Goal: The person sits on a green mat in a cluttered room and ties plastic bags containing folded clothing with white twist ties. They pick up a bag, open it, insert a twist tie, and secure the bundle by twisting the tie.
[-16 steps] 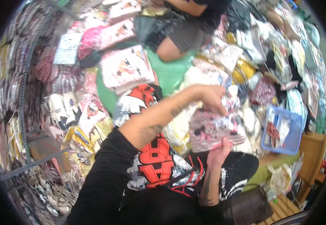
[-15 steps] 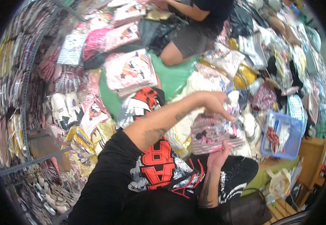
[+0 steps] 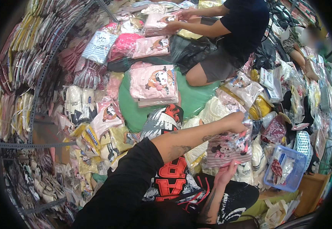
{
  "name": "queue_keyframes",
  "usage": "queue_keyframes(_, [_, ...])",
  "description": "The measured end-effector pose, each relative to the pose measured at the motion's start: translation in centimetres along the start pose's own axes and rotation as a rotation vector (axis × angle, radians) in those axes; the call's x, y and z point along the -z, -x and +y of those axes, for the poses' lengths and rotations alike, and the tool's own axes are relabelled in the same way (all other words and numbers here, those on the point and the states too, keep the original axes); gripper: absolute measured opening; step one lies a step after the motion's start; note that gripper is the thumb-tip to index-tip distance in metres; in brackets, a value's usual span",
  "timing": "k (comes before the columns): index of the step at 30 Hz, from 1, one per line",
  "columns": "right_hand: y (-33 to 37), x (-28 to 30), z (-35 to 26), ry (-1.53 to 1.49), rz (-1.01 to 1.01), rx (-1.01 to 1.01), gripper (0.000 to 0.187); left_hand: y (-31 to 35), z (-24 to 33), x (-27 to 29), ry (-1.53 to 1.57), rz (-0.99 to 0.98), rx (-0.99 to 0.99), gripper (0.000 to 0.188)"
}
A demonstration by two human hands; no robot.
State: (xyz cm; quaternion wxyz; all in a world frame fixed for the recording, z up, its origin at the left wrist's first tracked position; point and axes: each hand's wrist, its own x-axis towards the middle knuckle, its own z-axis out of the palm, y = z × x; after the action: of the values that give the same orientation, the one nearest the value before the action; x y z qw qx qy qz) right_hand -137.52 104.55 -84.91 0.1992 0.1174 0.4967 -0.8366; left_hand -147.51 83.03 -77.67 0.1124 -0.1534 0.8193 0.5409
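Note:
A pink striped folded garment in a clear plastic bag (image 3: 229,149), printed with cartoon mouse figures, is held between my hands at the right of my lap. My left hand (image 3: 234,122), its arm stretched across from the left, is closed at the bag's top edge, fingers partly hidden. My right hand (image 3: 226,174) grips the bottom edge from below, thumb on the front. Ahead of me a stack of pink striped bagged garments (image 3: 153,82) lies on a round green surface (image 3: 129,112).
A co-worker (image 3: 227,42) sits across from me, hands on another pink bagged garment (image 3: 159,23). A blue plastic basket (image 3: 267,179) with small items stands at the right. Bagged clothes are heaped on both sides. Metal shelving (image 3: 40,82) full of packed garments rises at the left.
My left hand has gone from open above the bagged garment to closed at its top edge. The garment hangs more upright. The view has shifted, and the co-worker's hands now show on a bagged garment.

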Motion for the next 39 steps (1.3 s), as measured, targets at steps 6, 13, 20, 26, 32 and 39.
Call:
queue_keyframes(6, [0.0,2.0,1.8,-0.102,-0.076,-0.119,0.059,1.9,2.4,0.0,0.624,-0.082,-0.043,0.034])
queue_keyframes(13, [-0.4,0.4,-0.6,-0.494,-0.196,-0.08,0.062,3.2,2.4,-2.7,0.753,-0.619,-0.096,0.067])
queue_keyframes(20, [-0.7,2.9,-0.1,-0.219,0.129,0.074,0.043,4.5,3.0,-2.4,0.181,-0.534,-0.24,0.074])
queue_keyframes(26, [-0.7,2.1,-2.8,0.127,0.23,0.105,0.045,2.9,1.8,-1.1,-0.203,-0.388,-0.022,0.073])
queue_keyframes(32, [-0.6,4.2,-3.0,-0.026,0.039,0.172,0.047,1.1,-1.3,-2.9,-0.281,-0.262,-0.036,0.073])
queue_keyframes(39, [0.2,0.6,-3.8,0.229,0.018,0.22,0.052,2.7,2.2,0.3,-0.091,-0.221,-0.015,0.065])
